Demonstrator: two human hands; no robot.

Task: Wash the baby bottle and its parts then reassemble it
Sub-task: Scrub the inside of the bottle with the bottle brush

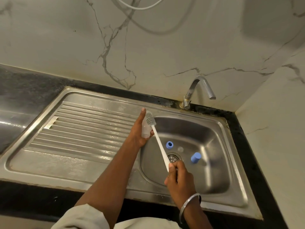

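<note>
My left hand [137,129] holds the clear baby bottle [146,129] over the left rim of the sink basin, thumb pointing up. My right hand [179,177] grips the white handle of a bottle brush [158,139]; its grey bristle head lies against the bottle's upper end. A blue collar ring [169,144] and a blue cap [195,157] lie on the basin floor. Between them sits a small clear piece [180,149], too faint to tell what it is.
The steel sink [214,129] has a drain [173,157] at its middle and a ribbed draining board [79,129] to the left. A chrome tap [200,87] stands behind the basin with no water running. Marble wall rises behind and at the right.
</note>
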